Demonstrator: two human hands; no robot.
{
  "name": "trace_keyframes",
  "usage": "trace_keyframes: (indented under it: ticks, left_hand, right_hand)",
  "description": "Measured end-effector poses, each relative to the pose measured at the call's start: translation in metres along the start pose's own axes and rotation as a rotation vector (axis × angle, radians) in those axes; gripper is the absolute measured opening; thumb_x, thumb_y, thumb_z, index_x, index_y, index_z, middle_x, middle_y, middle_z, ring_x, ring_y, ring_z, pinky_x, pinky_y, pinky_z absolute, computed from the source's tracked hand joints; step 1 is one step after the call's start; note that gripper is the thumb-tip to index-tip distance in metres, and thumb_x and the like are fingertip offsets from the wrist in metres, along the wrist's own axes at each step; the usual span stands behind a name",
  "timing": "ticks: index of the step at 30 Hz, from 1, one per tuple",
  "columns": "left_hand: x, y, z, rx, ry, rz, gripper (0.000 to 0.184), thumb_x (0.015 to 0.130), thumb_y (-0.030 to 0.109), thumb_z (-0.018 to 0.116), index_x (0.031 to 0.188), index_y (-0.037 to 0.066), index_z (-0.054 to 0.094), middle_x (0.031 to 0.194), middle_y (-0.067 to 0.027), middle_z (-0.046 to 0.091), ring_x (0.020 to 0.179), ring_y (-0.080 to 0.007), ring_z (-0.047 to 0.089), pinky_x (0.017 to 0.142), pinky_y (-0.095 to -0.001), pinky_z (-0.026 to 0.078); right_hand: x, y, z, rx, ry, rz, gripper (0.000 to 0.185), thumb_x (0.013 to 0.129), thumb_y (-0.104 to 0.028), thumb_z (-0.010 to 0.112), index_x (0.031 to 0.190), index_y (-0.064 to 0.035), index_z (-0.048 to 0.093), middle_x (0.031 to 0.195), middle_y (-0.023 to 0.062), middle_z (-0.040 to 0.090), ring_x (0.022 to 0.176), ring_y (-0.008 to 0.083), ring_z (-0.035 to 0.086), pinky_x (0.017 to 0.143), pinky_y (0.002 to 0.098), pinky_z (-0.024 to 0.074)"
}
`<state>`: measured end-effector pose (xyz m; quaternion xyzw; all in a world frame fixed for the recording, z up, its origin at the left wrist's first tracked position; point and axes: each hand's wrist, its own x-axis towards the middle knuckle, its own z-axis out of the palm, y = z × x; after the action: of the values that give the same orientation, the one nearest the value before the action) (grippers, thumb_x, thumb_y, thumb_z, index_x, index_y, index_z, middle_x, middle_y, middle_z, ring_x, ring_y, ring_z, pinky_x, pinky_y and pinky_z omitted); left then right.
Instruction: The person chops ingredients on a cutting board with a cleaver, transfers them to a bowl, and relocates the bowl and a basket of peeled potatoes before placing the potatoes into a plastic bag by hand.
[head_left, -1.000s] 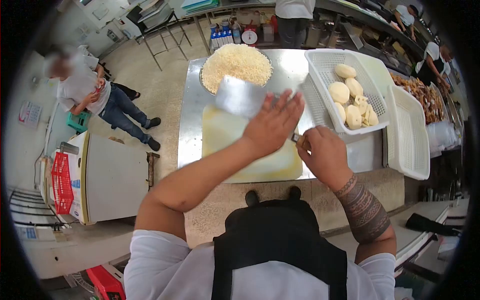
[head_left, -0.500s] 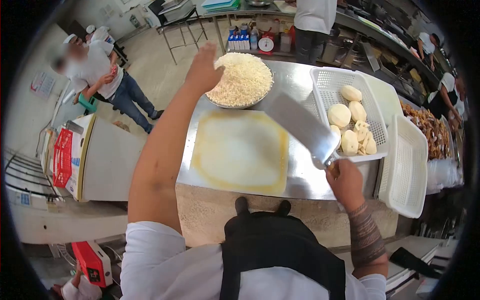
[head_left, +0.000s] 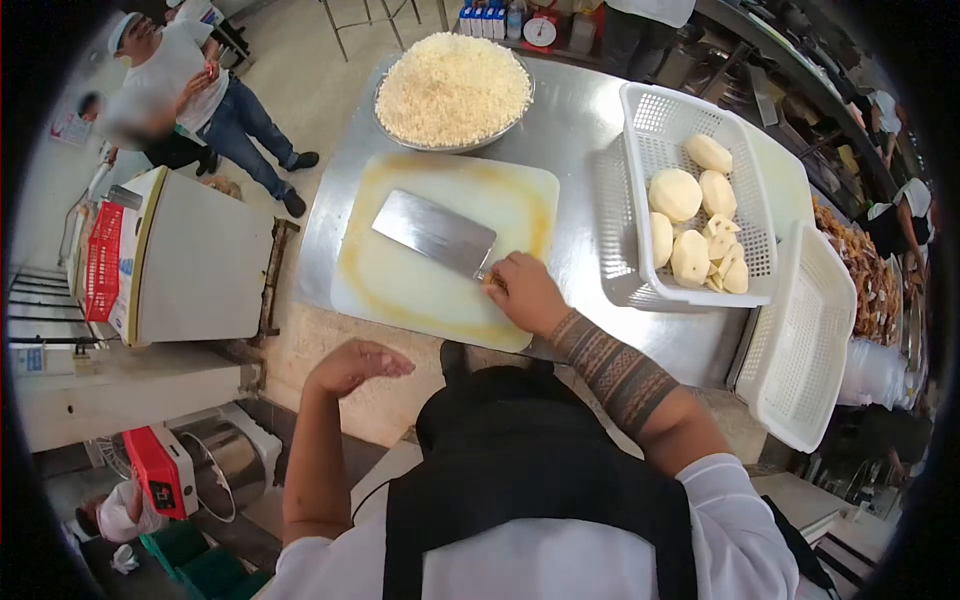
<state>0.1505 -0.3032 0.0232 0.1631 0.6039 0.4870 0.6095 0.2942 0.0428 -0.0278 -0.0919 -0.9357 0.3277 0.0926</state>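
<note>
A wide cleaver (head_left: 435, 232) lies flat over the yellow-stained cutting board (head_left: 385, 290), its blade pointing to the upper left. My right hand (head_left: 522, 290) grips its handle near the board's right side. My left hand (head_left: 360, 367) hangs in the air off the table's front edge, fingers extended and holding nothing. Behind the board stands a bowl heaped with pale chopped pieces (head_left: 455, 92). To the right, a white perforated basket (head_left: 640, 180) holds several peeled, pale round vegetables (head_left: 675, 195) and some cut pieces (head_left: 730, 265).
An empty white basket (head_left: 800, 340) sits at the steel table's (head_left: 590, 110) right edge, with browned food (head_left: 860, 265) beyond it. At the left are a white chest (head_left: 200, 265) and a standing person (head_left: 185, 85). Other people are at the back and right.
The cleaver has moved left from beside the basket onto the board, with my right hand still on it. My left hand has come back from the bowl toward my body.
</note>
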Motion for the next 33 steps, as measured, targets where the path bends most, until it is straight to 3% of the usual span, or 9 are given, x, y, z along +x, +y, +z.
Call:
trace_keyframes:
  ticks: [2, 5, 7, 12, 15, 19, 24, 30, 33]
  left_hand:
    - [-0.007, -0.047, 0.004, -0.261, 0.020, -0.001, 0.041, 0.102, 0.026, 0.064, 0.119, -0.010, 0.070, 0.120, -0.0232, 0.073, 0.115, -0.0322, 0.070, 0.108, -0.0454, 0.050]
    - [-0.002, -0.090, 0.025, -0.452, 0.074, -0.006, 0.044, 0.104, 0.028, 0.059, 0.122, -0.011, 0.068, 0.124, -0.0255, 0.071, 0.118, -0.0350, 0.069, 0.109, -0.0481, 0.050]
    - [0.014, -0.108, 0.044, -0.491, 0.086, -0.075, 0.043, 0.103, 0.025, 0.060, 0.126, -0.011, 0.065, 0.127, -0.0239, 0.070, 0.120, -0.0346, 0.067, 0.109, -0.0453, 0.050]
    - [0.070, -0.128, 0.093, -0.499, -0.052, -0.263, 0.050, 0.109, 0.035, 0.054, 0.132, -0.008, 0.062, 0.132, -0.0215, 0.068, 0.123, -0.0306, 0.066, 0.110, -0.0441, 0.049]
    - [0.105, -0.133, 0.111, -0.474, -0.094, -0.330, 0.050, 0.110, 0.033, 0.050, 0.134, -0.010, 0.060, 0.134, -0.0226, 0.066, 0.124, -0.0313, 0.065, 0.111, -0.0447, 0.049]
    - [0.146, -0.140, 0.130, -0.492, -0.171, -0.383, 0.054, 0.112, 0.035, 0.045, 0.137, -0.011, 0.057, 0.138, -0.0247, 0.063, 0.128, -0.0334, 0.062, 0.113, -0.0464, 0.046]
    - [0.179, -0.142, 0.160, -0.695, -0.258, -0.409, 0.058, 0.110, 0.035, 0.040, 0.138, -0.013, 0.054, 0.142, -0.0275, 0.060, 0.134, -0.0369, 0.058, 0.117, -0.0495, 0.043]
    - [0.204, -0.156, 0.172, -0.845, -0.368, -0.446, 0.058, 0.106, 0.035, 0.043, 0.137, -0.012, 0.057, 0.139, -0.0288, 0.061, 0.133, -0.0392, 0.058, 0.117, -0.0513, 0.043]
    - [0.208, -0.176, 0.171, -0.942, -0.489, -0.458, 0.058, 0.105, 0.035, 0.044, 0.136, -0.012, 0.057, 0.139, -0.0288, 0.062, 0.132, -0.0396, 0.059, 0.117, -0.0517, 0.042]
  right_hand:
    - [0.008, 0.030, -0.006, 0.042, 0.120, -0.109, 0.037, 0.094, -0.027, 0.066, 0.117, 0.0014, 0.065, 0.118, 0.0223, 0.064, 0.114, 0.0402, 0.060, 0.102, 0.0507, 0.0468]
    - [0.030, 0.075, -0.033, -0.052, 0.112, -0.183, 0.058, 0.101, -0.034, 0.058, 0.144, 0.0043, 0.052, 0.149, 0.0249, 0.053, 0.142, 0.0419, 0.046, 0.120, 0.0510, 0.0337]
    - [0.020, 0.080, -0.037, -0.130, -0.023, -0.224, 0.064, 0.102, -0.036, 0.056, 0.151, 0.0037, 0.044, 0.157, 0.0244, 0.044, 0.149, 0.0408, 0.037, 0.123, 0.0543, 0.0270]
    - [-0.043, 0.074, -0.048, -0.133, -0.375, -0.374, 0.070, 0.105, -0.044, 0.047, 0.157, 0.0008, 0.036, 0.165, 0.0231, 0.033, 0.156, 0.0406, 0.026, 0.126, 0.0631, 0.0145]
    - [-0.086, 0.070, -0.062, -0.031, -0.518, -0.341, 0.071, 0.105, -0.039, 0.051, 0.160, 0.0000, 0.030, 0.167, 0.0235, 0.028, 0.156, 0.0401, 0.025, 0.128, 0.0576, 0.0143]
    - [-0.100, 0.100, -0.062, 0.030, -0.035, -0.055, 0.073, 0.105, -0.036, 0.053, 0.162, 0.0014, 0.025, 0.167, 0.0266, 0.026, 0.157, 0.0404, 0.023, 0.129, 0.0504, 0.0144]
    - [-0.027, 0.145, -0.058, -0.166, 0.157, 0.164, 0.072, 0.107, -0.040, 0.048, 0.158, 0.0066, 0.030, 0.167, 0.0292, 0.025, 0.158, 0.0393, 0.020, 0.129, 0.0508, 0.0160]
    - [0.065, 0.151, -0.051, -0.208, 0.195, 0.116, 0.075, 0.105, -0.044, 0.050, 0.156, 0.0085, 0.033, 0.166, 0.0275, 0.029, 0.157, 0.0381, 0.022, 0.128, 0.0515, 0.0184]
    - [0.080, 0.143, -0.060, -0.231, 0.000, 0.117, 0.076, 0.104, -0.045, 0.051, 0.156, 0.0087, 0.034, 0.165, 0.0271, 0.031, 0.156, 0.0383, 0.025, 0.128, 0.0519, 0.0196]
